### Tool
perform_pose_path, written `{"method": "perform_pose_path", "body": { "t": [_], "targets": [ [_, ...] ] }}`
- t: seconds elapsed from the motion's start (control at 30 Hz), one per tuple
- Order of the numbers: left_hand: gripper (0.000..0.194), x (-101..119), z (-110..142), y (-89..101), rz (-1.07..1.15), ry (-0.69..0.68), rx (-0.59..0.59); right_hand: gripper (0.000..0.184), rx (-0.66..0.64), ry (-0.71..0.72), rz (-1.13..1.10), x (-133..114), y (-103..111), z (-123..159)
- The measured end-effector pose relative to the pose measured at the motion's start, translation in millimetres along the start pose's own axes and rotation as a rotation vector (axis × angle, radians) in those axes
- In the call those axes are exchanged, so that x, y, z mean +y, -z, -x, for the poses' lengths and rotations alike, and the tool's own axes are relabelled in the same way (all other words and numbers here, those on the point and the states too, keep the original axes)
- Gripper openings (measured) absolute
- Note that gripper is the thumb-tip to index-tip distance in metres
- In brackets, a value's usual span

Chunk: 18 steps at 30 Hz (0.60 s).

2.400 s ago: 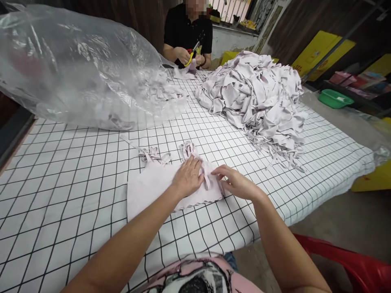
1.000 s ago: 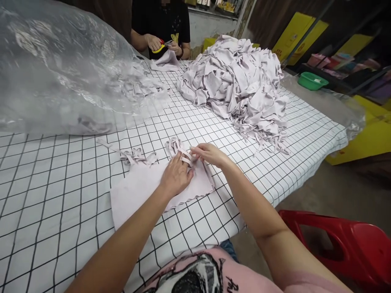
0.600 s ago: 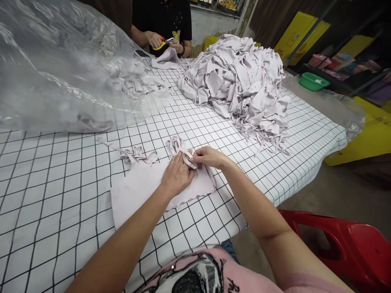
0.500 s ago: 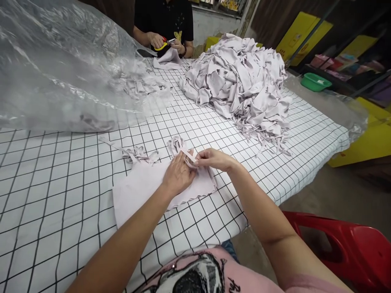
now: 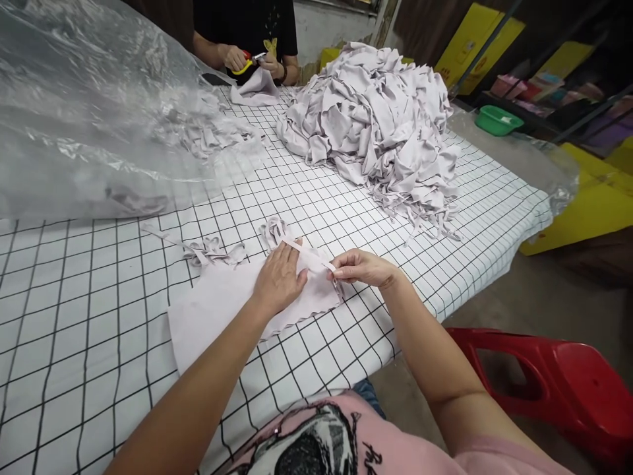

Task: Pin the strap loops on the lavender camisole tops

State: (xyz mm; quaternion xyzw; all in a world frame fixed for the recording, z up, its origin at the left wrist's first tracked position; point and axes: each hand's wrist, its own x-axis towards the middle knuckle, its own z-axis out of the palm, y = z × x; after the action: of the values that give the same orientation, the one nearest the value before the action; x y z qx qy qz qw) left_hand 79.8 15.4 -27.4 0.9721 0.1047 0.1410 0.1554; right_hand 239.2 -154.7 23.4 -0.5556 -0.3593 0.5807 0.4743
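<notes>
A pale pinkish-grey cloth piece [image 5: 212, 303] lies flat on the checked tablecloth in front of me. My left hand [image 5: 281, 277] rests flat on it, fingers stretched out and thumb apart. My right hand [image 5: 363, 269] pinches the end of a narrow fabric strap [image 5: 312, 256] at the cloth's right side. That strap runs from the pinch leftward past my left fingertips to a looped bundle of straps [image 5: 275, 231] at the cloth's far edge. Another tangle of straps [image 5: 212, 251] lies at the far left edge.
A big heap of similar cloth pieces [image 5: 366, 112] stands on the checked table [image 5: 494, 191]. A clear plastic bag [image 5: 99, 119] covers the left. Across the table a person's hand [image 5: 235, 58] holds yellow-and-red scissors [image 5: 243, 64]. A red stool [image 5: 558, 376] stands at right.
My right hand has moved rightward and toward me, drawing the strap out straighter along the cloth. My left hand stays flat on the cloth. The whole view has shifted slightly.
</notes>
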Motion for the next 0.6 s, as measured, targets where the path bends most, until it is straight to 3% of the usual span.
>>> {"method": "perform_pose_path", "body": {
  "t": [0.2,0.37,0.47,0.6],
  "targets": [
    [0.033,0.7,-1.6,18.0,0.209,0.022,0.05,0.024,0.226,0.056,-0.074,-3.8,-6.9,-18.6],
    [0.019,18.3,-5.4,47.1,0.672,0.166,-0.003,0.03,0.384,0.119,-0.007,-15.0,-16.9,-41.0],
    [0.018,24.2,-8.8,52.9,0.891,0.331,-0.025,0.031,0.407,0.188,0.054,-18.9,-23.8,-50.5],
    [0.019,19.2,-11.0,51.8,0.987,0.45,-0.018,0.031,0.348,0.231,0.138,-16.7,-24.2,-55.8]
  ]
}}
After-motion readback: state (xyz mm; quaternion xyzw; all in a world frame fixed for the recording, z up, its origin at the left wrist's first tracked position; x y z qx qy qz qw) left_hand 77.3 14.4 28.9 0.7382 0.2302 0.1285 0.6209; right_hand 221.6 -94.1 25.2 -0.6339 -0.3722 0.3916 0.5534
